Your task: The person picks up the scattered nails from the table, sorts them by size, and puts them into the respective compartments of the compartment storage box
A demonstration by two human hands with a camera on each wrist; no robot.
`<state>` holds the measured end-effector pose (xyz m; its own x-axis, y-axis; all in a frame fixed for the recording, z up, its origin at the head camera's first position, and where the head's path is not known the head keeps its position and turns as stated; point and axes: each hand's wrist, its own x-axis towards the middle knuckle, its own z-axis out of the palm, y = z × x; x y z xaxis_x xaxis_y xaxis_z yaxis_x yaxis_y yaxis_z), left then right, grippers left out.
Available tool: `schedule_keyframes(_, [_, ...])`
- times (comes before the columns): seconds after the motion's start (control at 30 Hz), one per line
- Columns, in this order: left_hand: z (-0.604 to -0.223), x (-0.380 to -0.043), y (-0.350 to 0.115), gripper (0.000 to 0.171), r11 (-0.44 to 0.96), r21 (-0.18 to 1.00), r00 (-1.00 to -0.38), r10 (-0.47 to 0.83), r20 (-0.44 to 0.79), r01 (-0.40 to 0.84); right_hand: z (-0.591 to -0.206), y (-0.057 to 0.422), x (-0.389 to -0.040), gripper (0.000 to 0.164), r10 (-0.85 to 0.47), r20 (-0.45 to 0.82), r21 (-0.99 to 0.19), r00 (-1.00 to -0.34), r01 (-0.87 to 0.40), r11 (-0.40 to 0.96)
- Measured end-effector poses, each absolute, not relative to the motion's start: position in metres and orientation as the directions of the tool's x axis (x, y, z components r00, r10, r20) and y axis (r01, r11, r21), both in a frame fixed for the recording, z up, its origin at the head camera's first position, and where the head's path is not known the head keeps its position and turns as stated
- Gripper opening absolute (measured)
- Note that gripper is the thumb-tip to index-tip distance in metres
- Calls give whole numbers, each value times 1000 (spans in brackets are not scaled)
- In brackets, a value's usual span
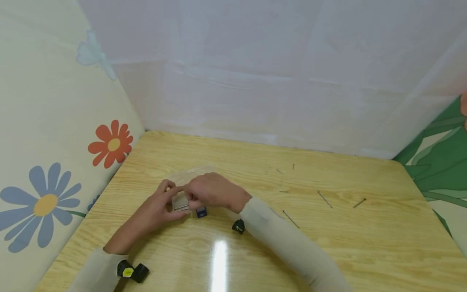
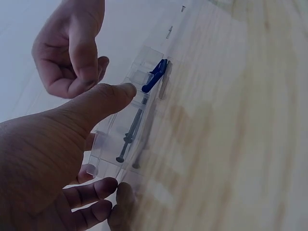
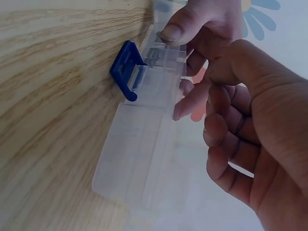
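A clear plastic compartment box with a blue latch lies on the table. My left hand grips its left end, with the thumb along the top edge in the left wrist view. Long dark nails show through the near wall. Over the box is my right hand, its fingers curled close to the left hand's fingers. No object shows between the right fingertips, though they are partly hidden. A clear panel extends from the box in the right wrist view.
Loose nails lie scattered on the wooden table to the right: long ones, another nail, and short ones farther back. A white cloth hangs behind the table; a flower-printed cloth borders the left side.
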<state>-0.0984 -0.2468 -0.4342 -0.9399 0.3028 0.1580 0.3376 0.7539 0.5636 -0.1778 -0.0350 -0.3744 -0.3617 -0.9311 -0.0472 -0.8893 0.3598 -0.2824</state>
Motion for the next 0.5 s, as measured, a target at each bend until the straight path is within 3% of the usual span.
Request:
schedule_keyframes(0.23, [-434,-99,-245,67,758,566,-944,290,154,325,-371,-10,-174,11,-914,-17,-211,-405,-892,399])
schedule_keyframes(0.5, [-433,-99,-244,70,778,560,-957,262,125,286,-373,20,-170,10,-892,-13,-233,-452,-866,442])
